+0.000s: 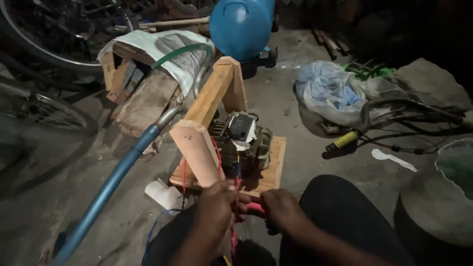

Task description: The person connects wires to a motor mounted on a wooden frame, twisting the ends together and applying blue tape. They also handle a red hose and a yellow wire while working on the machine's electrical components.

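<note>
My left hand is closed around thin red wires that run up toward a small motor. My right hand grips a red-handled tool right beside the left hand; the two hands nearly touch. The motor sits on a wooden board under a pale wooden frame. A blue wire trails down by my left knee. The tool's tip is hidden between my hands.
A blue pipe slants across the floor at left. Bicycle wheels lie at far left, a blue tank at the back, plastic sheeting and a yellow-gripped handle at right, a grey basin at near right.
</note>
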